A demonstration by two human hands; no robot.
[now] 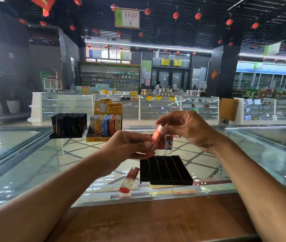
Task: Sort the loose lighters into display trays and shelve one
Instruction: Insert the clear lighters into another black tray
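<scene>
A black grid display tray (166, 169) lies on the glass counter in front of me. Two lighters (168, 144) stand upright in its far row. My right hand (189, 128) pinches the top of a red lighter (156, 135) tilted above that row. My left hand (128, 145) hovers just left of the tray's far corner, its fingers curled around more red lighters, touching the tilted one's lower end. One loose red-and-clear lighter (129, 180) lies flat on the glass left of the tray.
A black tray full of dark lighters (68, 124) and a yellow display box of coloured lighters (106, 125) stand farther back on the counter. The wooden counter edge (156, 222) runs along the front. Glass showcases and shop shelves fill the background.
</scene>
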